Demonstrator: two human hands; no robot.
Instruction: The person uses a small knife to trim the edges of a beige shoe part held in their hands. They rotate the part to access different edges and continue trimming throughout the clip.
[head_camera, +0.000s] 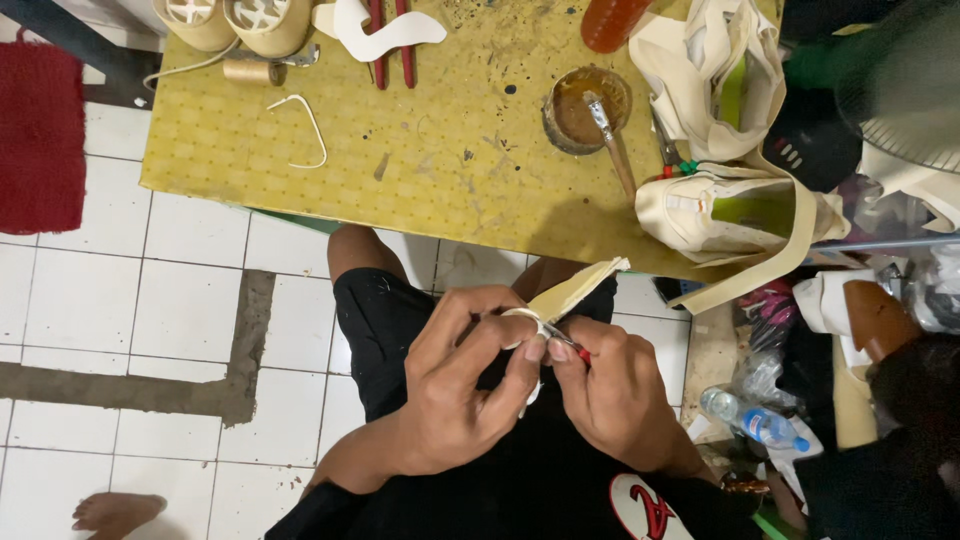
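Left hand (455, 385) clamped on cream strip (570, 292), right hand (615, 395) pinching red-handled tool (568, 345) beside it; best kept steady, close.

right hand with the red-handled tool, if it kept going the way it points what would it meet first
The right hand points up-left, so it would probably meet the cream strip first, pinched by the left hand. Depth between them is unclear from this view.

White tiled floor (150, 300) with a grey cement strip (245, 345), red mat (40, 130) at the left, yellow stained bench (420, 150) above, cluttered pile (870, 380) beyond its right edge
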